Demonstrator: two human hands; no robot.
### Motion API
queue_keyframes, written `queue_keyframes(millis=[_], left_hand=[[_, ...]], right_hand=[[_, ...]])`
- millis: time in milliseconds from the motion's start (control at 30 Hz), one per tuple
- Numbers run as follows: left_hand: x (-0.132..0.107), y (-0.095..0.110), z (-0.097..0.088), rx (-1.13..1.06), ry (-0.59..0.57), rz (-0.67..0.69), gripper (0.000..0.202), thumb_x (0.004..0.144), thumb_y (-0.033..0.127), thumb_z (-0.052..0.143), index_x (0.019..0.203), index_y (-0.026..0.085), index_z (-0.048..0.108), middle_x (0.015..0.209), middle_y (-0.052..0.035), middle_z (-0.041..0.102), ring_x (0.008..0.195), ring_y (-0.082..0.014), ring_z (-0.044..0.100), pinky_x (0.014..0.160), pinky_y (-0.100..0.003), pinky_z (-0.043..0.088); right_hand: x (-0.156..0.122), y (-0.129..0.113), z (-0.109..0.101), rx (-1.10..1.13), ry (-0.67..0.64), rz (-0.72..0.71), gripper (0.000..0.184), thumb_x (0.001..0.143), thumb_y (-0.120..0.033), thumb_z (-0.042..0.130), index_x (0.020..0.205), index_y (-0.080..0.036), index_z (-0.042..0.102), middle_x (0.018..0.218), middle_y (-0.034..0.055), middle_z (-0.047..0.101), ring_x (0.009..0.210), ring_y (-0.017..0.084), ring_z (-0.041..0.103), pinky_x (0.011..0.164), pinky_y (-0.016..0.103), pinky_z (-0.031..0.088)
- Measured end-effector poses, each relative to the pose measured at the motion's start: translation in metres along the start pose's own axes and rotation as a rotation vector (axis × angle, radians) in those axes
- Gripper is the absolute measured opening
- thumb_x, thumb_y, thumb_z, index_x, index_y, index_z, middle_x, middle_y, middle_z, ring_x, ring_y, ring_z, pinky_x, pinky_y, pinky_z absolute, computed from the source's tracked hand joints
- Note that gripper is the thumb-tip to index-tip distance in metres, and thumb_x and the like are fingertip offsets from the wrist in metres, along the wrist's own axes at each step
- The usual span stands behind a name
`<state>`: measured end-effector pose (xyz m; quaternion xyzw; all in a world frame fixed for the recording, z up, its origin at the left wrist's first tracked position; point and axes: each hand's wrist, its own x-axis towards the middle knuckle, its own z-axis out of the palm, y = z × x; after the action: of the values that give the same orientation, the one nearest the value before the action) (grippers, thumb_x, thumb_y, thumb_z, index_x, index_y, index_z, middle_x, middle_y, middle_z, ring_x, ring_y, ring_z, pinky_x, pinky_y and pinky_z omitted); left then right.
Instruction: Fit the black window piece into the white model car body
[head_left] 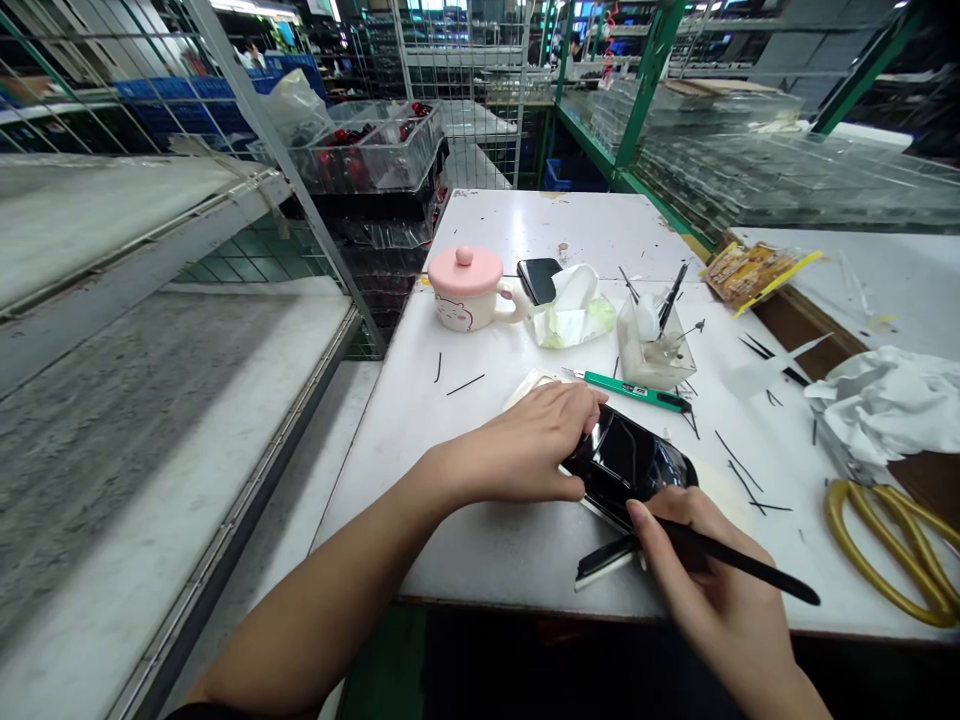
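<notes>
My left hand (517, 445) grips a glossy black curved plastic shell (626, 460) from the left, its fingers over the shell's near end. My right hand (701, 570) pinches a thin black rod (739, 560) whose tip is hidden behind my fingers, close to the shell's lower edge. A black-and-white strip (600, 562) lies just below the shell, beside my right fingers. Under my left hand, a white piece (532, 388) shows at the edge. A green utility knife (630, 391) lies just beyond the shell.
A white workbench (525, 560) holds a pink-lidded mug (466, 288), a black phone (538, 280), a crumpled bag (574, 308), a clear cup of tools (656, 345), loose black strips (739, 460), white cloth (889, 400) and gold-handled scissors (892, 550). Wire shelving and stacked clear trays (367, 150) stand behind.
</notes>
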<state>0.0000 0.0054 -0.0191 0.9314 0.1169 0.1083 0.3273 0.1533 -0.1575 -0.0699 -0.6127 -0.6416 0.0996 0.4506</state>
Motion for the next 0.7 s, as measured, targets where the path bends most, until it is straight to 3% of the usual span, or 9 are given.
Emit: queue_keyframes(millis=[700], left_hand=[[0.0010,0.0032,0.0016,0.095,-0.010,-0.002,0.035,0.073,0.011,0.059,0.090,0.023,0.031,0.135,-0.0157,0.049,0.128,-0.0295,0.044,0.107,-0.045,0.038]], right_hand=[[0.0015,-0.0004,0.0014,0.011,0.012,0.017,0.015,0.093,-0.016,0.058,0.080,-0.022,0.053,0.069,-0.0019,0.053,0.058,0.012,0.049,0.056,0.027,0.041]])
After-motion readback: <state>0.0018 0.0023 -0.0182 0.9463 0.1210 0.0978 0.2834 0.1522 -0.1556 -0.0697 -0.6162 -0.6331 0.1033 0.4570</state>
